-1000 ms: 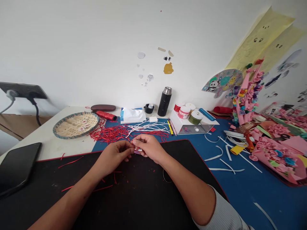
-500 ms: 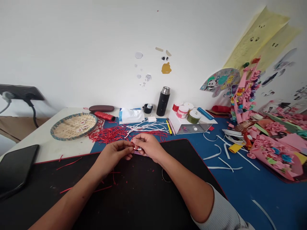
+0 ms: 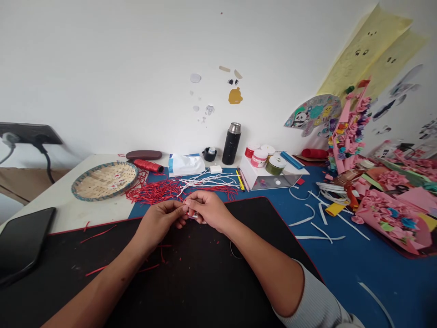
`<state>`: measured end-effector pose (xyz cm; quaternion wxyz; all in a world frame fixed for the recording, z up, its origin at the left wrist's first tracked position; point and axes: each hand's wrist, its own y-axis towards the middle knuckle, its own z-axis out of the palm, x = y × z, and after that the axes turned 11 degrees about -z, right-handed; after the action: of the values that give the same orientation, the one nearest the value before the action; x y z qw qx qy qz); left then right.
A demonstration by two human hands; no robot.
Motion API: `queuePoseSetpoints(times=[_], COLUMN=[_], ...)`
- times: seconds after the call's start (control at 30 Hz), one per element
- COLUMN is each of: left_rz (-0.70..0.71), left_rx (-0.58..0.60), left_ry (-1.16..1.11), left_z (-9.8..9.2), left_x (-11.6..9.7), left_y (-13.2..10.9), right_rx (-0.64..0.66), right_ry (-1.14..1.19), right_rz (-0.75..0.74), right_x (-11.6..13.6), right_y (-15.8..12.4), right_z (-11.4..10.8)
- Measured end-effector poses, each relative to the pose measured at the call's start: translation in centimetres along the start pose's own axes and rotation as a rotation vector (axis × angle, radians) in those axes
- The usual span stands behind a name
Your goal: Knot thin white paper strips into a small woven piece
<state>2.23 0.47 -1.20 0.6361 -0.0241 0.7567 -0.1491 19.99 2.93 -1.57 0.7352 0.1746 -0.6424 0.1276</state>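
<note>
Above the far edge of the black mat (image 3: 184,273), my left hand (image 3: 163,221) and my right hand (image 3: 209,212) meet, fingertips touching. Both are closed in a pinch on a small red and white piece (image 3: 193,216). My fingers cover most of it, so its kind is hidden. Just beyond my hands lies a tangle of red cords (image 3: 157,191), with a bundle of white cords (image 3: 205,181) beside it. Some red cord scraps (image 3: 98,234) are scattered on the mat at the left.
A woven basket (image 3: 104,181) and a phone (image 3: 25,243) are at left. Behind are a red thread spool (image 3: 148,166), a tissue pack (image 3: 186,164), a black flask (image 3: 231,145) and a white box (image 3: 269,180) bearing ribbon rolls. Pink paper flowers (image 3: 392,214) and white strips (image 3: 320,238) lie right.
My right fingers have shifted slightly left and closed further over the small piece, so less of its white part shows. My left hand stays almost in place, still pinching.
</note>
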Motion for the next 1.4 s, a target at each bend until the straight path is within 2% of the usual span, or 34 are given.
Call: queuePoseSetpoints(times=[0.47, 0.63, 0.9, 1.03, 1.2, 1.4], left_rz=[0.044, 0.062, 0.04, 0.036, 0.022, 0.052], left_rx=[-0.065, -0.091, -0.139, -0.131, -0.119, -0.128], left_ry=[0.047, 0.073, 0.108, 0.083, 0.09, 0.199], left_z=[-0.1, -0.3, -0.5, -0.4, -0.1, 0.0], left_x=[-0.3, 0.0, 0.4, 0.2, -0.3, -0.5], left_y=[-0.2, 0.0, 0.3, 0.3, 0.0, -0.4], right_rx=[0.001, 0.017, -0.02, -0.036, 0.008, 0.053], right_ry=[0.089, 0.029, -0.397, -0.604, -0.834, -0.97], right_rz=[0.048, 0.04, -0.208, -0.28, -0.373, -0.421], right_x=[0.3, 0.3, -0.8, -0.4, 0.4, 0.4], right_y=[-0.1, -0.1, 0.3, -0.1, -0.5, -0.6], right_z=[-0.2, -0.3, -0.6, -0.3, -0.1, -0.4])
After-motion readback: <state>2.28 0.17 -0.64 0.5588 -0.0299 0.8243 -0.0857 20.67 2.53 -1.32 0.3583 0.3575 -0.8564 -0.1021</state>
